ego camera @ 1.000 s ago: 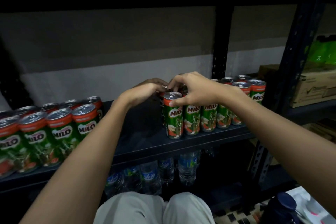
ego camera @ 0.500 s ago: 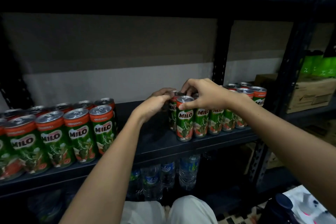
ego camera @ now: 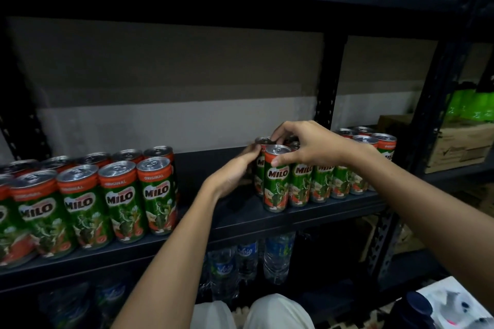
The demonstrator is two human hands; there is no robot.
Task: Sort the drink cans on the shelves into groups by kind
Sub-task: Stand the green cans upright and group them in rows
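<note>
Both hands are staying put: the right hand (ego camera: 310, 147) is still pinching the front can (ego camera: 276, 179), while the left hand (ego camera: 235, 171) fingers are curling on the can behind (ego camera: 259, 165), so regrouping is pausing.

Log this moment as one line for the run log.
left hand: grips rear can | right hand: pinches front can | both cans on shelf

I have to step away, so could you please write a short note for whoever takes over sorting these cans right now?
Right hand: thumb and fingers grip the top of the front Milo can, which stands on the middle shelf.
Left hand: fingers on the can behind it.
Cans: the left group and the right group stand apart, with a bare gap between.
Done: two tidy Milo clusters.
Left: probably joining them; the water bottles below look untouched.
</note>
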